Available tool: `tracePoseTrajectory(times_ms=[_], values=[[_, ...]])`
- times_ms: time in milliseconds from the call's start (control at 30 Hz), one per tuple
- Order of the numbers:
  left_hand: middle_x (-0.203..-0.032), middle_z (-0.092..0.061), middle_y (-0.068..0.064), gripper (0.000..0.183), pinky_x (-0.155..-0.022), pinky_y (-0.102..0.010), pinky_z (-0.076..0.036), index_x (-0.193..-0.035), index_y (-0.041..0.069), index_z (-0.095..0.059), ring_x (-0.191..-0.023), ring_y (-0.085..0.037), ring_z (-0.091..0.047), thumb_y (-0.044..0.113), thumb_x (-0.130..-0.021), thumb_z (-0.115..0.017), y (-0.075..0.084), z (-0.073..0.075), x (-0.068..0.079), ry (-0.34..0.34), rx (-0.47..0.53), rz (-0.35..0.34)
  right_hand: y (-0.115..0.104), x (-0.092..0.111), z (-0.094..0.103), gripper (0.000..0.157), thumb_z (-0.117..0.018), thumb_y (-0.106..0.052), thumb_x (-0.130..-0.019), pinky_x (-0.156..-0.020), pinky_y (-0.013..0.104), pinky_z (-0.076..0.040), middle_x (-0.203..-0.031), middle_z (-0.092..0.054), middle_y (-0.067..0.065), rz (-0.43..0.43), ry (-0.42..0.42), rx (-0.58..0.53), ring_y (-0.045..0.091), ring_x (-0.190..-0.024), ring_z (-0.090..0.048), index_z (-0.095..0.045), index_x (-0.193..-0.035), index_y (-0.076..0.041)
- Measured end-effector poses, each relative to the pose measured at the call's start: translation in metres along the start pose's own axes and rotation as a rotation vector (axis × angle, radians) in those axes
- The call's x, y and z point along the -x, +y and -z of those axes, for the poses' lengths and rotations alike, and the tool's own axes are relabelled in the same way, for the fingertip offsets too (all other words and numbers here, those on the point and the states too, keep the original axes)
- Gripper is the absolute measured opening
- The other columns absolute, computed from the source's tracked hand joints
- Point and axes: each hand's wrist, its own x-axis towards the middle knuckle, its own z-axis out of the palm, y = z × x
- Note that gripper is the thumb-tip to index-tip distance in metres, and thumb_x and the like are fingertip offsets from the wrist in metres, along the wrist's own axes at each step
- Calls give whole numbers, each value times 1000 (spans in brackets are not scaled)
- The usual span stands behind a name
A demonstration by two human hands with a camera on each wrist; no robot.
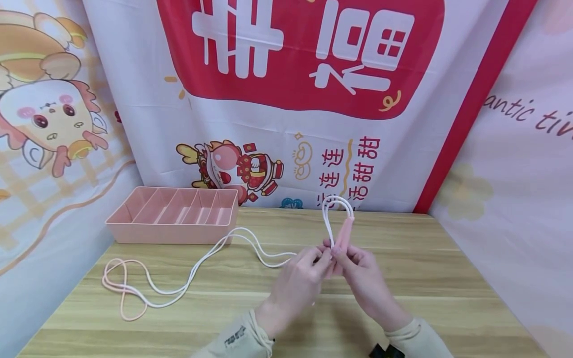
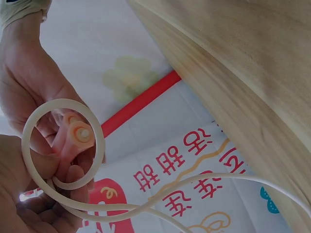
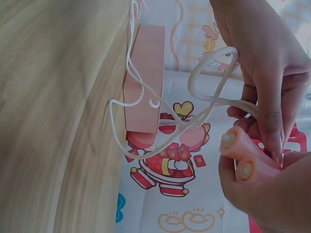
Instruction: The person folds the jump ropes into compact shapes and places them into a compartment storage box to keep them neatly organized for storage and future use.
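Observation:
Two pink jump rope handles point(image 1: 342, 237) stand side by side in my right hand point(image 1: 368, 282), held tilted above the table. My left hand point(image 1: 299, 279) meets the right one at the handles and pinches the white cord point(image 1: 330, 226) there. A loop of that cord arches up over the handles. In the right wrist view the handle ends point(image 3: 236, 140) show round openings, with the left hand point(image 3: 269, 73) pinching just beside them. The remaining cord point(image 1: 197, 268) trails left over the table, turning pink at its far loop point(image 1: 115, 286).
A pink divided box point(image 1: 170, 233) with several compartments stands at the back left of the wooden table point(image 1: 425, 278). Part of the cord passes over the box's front right corner in the head view. Printed cloth point(image 1: 295, 119) hangs behind the table and on both sides.

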Motion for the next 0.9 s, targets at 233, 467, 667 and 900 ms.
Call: tracePoseTrajectory(times_ms=[233,467,667,900], values=[[-96,-64,-10,27,-60,-28,-52,-115,-1,-69,-76,-17,-61,-4,-88,-63,3,-1,3,-67,-68,-41,3,1,-4,24,-57,-7,-100,-83,31,-51,-103,-70,16,4,112,172,20,-92,-65,-65,-116,9],[-96,-68,-5,28,-55,-25,-52,-108,8,-73,-71,-15,-65,0,-82,-74,-5,-5,3,-82,31,-29,6,-2,4,22,-48,-8,-104,-78,34,-55,-101,-70,15,170,89,372,22,-86,-67,-65,-107,7],[-82,-67,2,11,-56,-18,-45,-99,12,-78,-63,-8,-57,17,-90,-74,-25,5,-4,-255,231,62,0,-8,20,20,-49,-9,-104,-60,31,-53,-81,-66,12,262,38,541,24,-72,-64,-63,-101,5],[-82,-66,4,18,-55,-16,-44,-108,10,-77,-63,-2,-51,17,-94,-70,-47,22,-10,-432,444,188,-13,-13,28,25,-52,-16,-104,-46,29,-46,-71,-60,11,220,-27,602,24,-58,-58,-60,-89,2]])
